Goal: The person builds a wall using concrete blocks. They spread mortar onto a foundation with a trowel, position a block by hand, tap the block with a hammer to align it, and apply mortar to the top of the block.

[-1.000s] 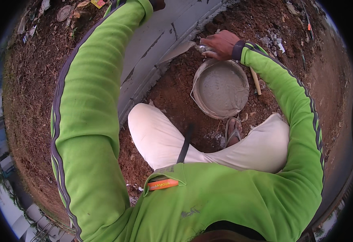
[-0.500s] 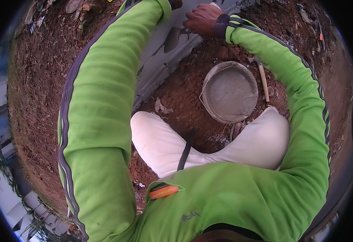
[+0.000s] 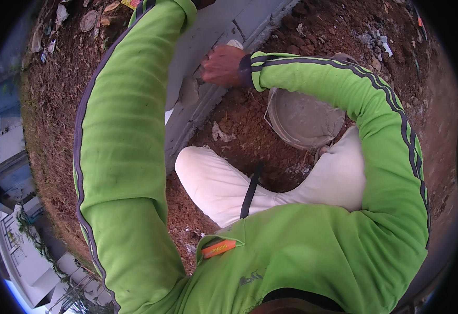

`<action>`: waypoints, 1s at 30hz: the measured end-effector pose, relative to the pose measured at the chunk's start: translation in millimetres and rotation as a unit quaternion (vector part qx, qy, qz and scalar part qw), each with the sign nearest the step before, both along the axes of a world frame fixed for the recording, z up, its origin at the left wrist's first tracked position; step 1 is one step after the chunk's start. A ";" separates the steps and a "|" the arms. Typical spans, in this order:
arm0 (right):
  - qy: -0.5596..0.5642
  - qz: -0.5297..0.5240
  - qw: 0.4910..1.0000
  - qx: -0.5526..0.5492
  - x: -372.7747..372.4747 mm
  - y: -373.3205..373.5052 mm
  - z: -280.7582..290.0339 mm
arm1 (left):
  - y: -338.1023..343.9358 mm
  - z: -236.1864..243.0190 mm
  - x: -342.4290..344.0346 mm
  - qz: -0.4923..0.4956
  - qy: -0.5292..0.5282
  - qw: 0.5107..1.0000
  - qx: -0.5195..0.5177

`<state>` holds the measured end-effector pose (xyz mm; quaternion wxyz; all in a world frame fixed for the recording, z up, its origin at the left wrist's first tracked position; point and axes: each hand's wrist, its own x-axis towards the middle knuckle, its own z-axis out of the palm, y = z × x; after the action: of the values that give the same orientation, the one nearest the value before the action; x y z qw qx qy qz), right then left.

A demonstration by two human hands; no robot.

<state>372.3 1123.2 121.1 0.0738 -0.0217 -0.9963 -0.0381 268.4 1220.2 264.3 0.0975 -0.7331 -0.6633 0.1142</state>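
Along the far left run of the pale wall (image 3: 203, 39), the trowel (image 3: 189, 91) sits in the person's right hand (image 3: 222, 67), its grey blade reaching out on the left, near side of the knuckles. That hand is curled closed around the handle, whose whitish end (image 3: 235, 44) pokes out at the far side. The trowel's long axis slants from far right to near left, roughly along the run of the wall, with the blade end pointing near and left. The blade overlaps the wall face in view (whether it touches, I cannot tell).

Of the two hands, the right is plainly the nearer to the blade. The left hand (image 3: 204, 3) is only a dark sliver at the far edge, beyond the cuff of its raised sleeve (image 3: 129, 104); how far open it is, or whether it has hold of anything, I cannot tell.

To the right of the right hand, and nearer the body, a round bucket (image 3: 281, 131) of wet grey mortar (image 3: 313, 112) stands on the reddish soil (image 3: 239, 112), its far part hidden under the right sleeve (image 3: 318, 70).
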 end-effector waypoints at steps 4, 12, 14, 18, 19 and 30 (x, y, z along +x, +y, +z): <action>0.063 -0.010 0.997 -0.035 -2.5 -7.0 -20.8 | -1.4 -5.0 -2.3 -0.003 0.026 1.000 0.009; 0.210 -0.080 0.966 -0.128 155.9 90.3 -53.9 | 9.0 -21.0 -11.6 -0.008 0.042 0.999 0.015; 0.244 -0.166 0.936 -0.191 194.0 106.4 -61.1 | 4.5 -11.5 -7.4 0.003 0.040 0.999 -0.023; 0.357 -0.340 0.757 -0.429 227.4 122.9 -91.5 | 2.3 -7.6 -0.8 0.009 0.033 0.999 -0.029; 0.359 -0.379 0.685 -0.508 225.0 127.8 -91.3 | 2.8 -6.5 2.2 0.013 0.029 0.999 -0.034; 0.458 -0.177 0.057 -0.870 83.9 192.4 -124.0 | 3.6 -3.6 4.4 0.032 0.043 0.998 -0.039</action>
<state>456.3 1315.6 -3.0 0.4345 -0.2591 -0.0520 0.8610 272.9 1223.8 260.7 0.0934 -0.7091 -0.6768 0.1747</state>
